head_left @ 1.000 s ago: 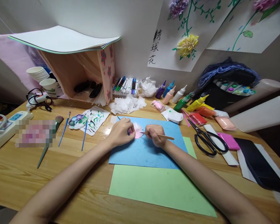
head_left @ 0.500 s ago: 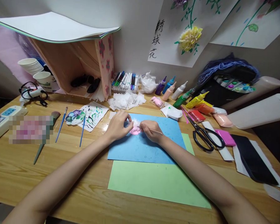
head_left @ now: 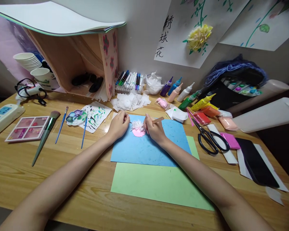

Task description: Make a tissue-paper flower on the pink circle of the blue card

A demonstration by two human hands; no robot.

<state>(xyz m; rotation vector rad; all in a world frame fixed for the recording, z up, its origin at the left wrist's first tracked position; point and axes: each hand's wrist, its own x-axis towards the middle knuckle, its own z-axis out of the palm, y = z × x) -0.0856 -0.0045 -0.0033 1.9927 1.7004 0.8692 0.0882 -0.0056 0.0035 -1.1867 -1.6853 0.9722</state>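
Observation:
A pink clay disc topped with crumpled white tissue (head_left: 137,128) lies on a blue paper sheet (head_left: 149,147), which overlaps a green sheet (head_left: 159,186). My right hand (head_left: 153,128) is closed around a thin wooden stick (head_left: 157,121), whose tip points at the tissue tuft. My left hand (head_left: 119,123) rests just left of the disc, fingers pinched on something small that I cannot make out.
Black scissors (head_left: 210,138), clay blocks (head_left: 227,141), paint bottles (head_left: 180,94), markers (head_left: 130,81) and tissue squares (head_left: 130,101) lie behind and right. Brushes (head_left: 61,125), a palette (head_left: 75,117), a makeup tray (head_left: 27,128) and a power strip (head_left: 3,115) sit left. A black phone (head_left: 256,163) is at the right.
My left hand has drawn back a little to the left, uncovering the tissue tuft. My right hand has tilted the stick so its free end points up and right. The view has dipped.

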